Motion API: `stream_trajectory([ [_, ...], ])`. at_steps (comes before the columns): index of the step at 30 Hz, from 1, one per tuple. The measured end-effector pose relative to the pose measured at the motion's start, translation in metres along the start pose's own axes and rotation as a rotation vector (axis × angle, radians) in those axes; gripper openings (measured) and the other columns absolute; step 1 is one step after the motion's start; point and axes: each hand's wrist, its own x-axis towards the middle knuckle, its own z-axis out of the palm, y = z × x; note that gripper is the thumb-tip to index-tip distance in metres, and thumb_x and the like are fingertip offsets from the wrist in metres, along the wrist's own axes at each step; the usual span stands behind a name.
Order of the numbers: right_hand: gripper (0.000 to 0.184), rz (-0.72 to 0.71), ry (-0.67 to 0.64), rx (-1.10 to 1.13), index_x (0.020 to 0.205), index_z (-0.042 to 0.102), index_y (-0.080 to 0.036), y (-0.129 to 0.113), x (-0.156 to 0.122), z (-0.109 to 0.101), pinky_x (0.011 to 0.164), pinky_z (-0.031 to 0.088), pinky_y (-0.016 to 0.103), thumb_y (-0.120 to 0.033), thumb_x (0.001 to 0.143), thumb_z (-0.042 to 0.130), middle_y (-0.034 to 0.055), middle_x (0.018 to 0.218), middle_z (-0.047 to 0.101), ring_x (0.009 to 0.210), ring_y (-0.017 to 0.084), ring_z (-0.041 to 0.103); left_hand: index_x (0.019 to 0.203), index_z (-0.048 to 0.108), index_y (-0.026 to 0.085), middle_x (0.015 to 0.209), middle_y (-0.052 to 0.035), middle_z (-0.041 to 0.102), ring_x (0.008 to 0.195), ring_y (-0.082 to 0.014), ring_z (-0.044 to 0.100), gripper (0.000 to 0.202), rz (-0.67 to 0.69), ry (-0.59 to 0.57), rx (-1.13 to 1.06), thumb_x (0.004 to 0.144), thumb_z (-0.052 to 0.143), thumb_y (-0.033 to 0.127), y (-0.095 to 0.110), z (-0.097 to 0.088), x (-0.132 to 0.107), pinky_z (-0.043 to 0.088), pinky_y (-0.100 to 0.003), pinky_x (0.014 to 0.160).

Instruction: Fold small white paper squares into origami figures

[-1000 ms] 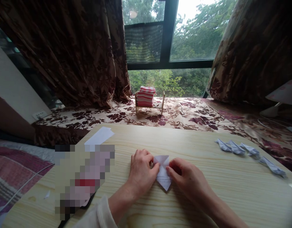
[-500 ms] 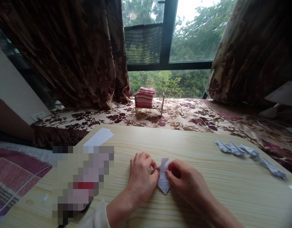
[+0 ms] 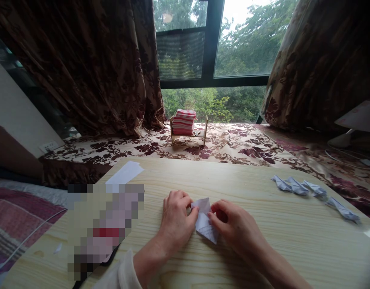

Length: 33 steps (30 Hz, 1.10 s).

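A folded piece of white paper (image 3: 205,220) with a pointed lower end and faint printed lines lies on the light wooden table between my hands. My left hand (image 3: 179,214) pinches its upper left side between thumb and fingers. On the opposite edge, my right hand (image 3: 229,220) grips the paper with thumb and forefinger. Both hands rest low, close to the tabletop. Over to the right sit several folded white paper pieces (image 3: 299,187) in a slanting row.
White paper strips (image 3: 124,175) lie at the table's far left edge, beside a blurred-out object (image 3: 109,224). A small paper scrap (image 3: 58,248) is nearer. Behind the table (image 3: 160,176), a little wooden rack (image 3: 205,130) holds folded pink-striped cloths (image 3: 184,122) on the sill. A lamp (image 3: 359,116) stands right.
The paper has opened wider at its upper left and its point has swung slightly right. My left hand has shifted a little left; my right hand has barely moved.
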Motion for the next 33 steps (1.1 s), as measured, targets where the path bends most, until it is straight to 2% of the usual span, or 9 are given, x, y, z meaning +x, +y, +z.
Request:
stream_trajectory([
  [7,0.018,0.009,0.041,-0.003,0.065,0.056,-0.02,0.003,0.001,0.003,0.051,0.032,0.023,-0.029,0.08,0.05,-0.0011,0.06,0.058,0.054,0.014,0.051,0.067,0.06,0.019,0.089,-0.0038,0.06,0.094,-0.0217,0.05,0.005,-0.019,-0.054,-0.057,0.07,0.065,0.018,0.003,-0.006,-0.002,0.037,-0.037,0.085],
  [11,0.018,-0.026,0.072,0.015,0.064,0.057,-0.02,0.005,0.0,0.005,0.05,0.033,0.022,-0.028,0.079,0.05,-0.0007,0.059,0.058,0.053,0.013,0.051,0.062,0.056,0.019,0.085,-0.0025,0.06,0.092,-0.0208,0.05,0.011,-0.017,-0.018,-0.043,0.07,0.061,0.012,0.002,-0.004,-0.004,0.037,-0.036,0.084],
  [16,0.016,-0.108,0.086,-0.015,0.063,0.054,-0.02,0.002,-0.003,0.005,0.052,0.034,0.022,-0.024,0.079,0.051,-0.0009,0.061,0.057,0.055,0.013,0.052,0.062,0.054,0.019,0.086,-0.0042,0.06,0.092,-0.0223,0.05,0.015,0.027,0.025,0.026,0.076,0.059,0.02,0.001,-0.002,-0.005,0.037,-0.039,0.084],
  [19,0.016,-0.139,0.111,-0.069,0.062,0.052,-0.02,0.002,-0.003,0.007,0.051,0.033,0.022,-0.022,0.078,0.052,-0.0012,0.06,0.056,0.054,0.013,0.051,0.066,0.058,0.019,0.09,-0.0049,0.06,0.092,-0.0235,0.05,0.011,0.022,-0.003,0.005,0.07,0.067,0.025,0.002,-0.004,-0.007,0.038,-0.04,0.085],
  [22,0.016,-0.126,0.132,-0.085,0.063,0.052,-0.021,0.004,-0.002,0.008,0.051,0.032,0.022,-0.022,0.078,0.052,-0.0015,0.058,0.056,0.053,0.013,0.051,0.065,0.059,0.02,0.09,-0.0045,0.059,0.093,-0.0237,0.05,0.012,-0.007,-0.022,-0.031,0.063,0.071,0.019,0.004,-0.006,-0.007,0.038,-0.04,0.086],
  [29,0.016,-0.081,0.164,-0.061,0.063,0.054,-0.021,0.006,-0.002,0.009,0.05,0.033,0.023,-0.026,0.078,0.053,-0.0015,0.057,0.057,0.051,0.013,0.051,0.065,0.059,0.02,0.093,-0.0041,0.061,0.098,-0.0223,0.051,0.007,-0.028,0.027,-0.065,0.07,0.063,0.017,0.001,-0.008,-0.004,0.038,-0.039,0.089],
  [33,0.016,-0.079,0.16,-0.056,0.063,0.055,-0.021,0.007,-0.003,0.01,0.049,0.032,0.022,-0.026,0.078,0.053,-0.0015,0.056,0.057,0.05,0.013,0.05,0.064,0.06,0.021,0.091,-0.0032,0.061,0.097,-0.0224,0.051,0.009,0.007,0.011,-0.046,0.066,0.065,0.014,0.001,-0.005,-0.005,0.037,-0.04,0.091],
])
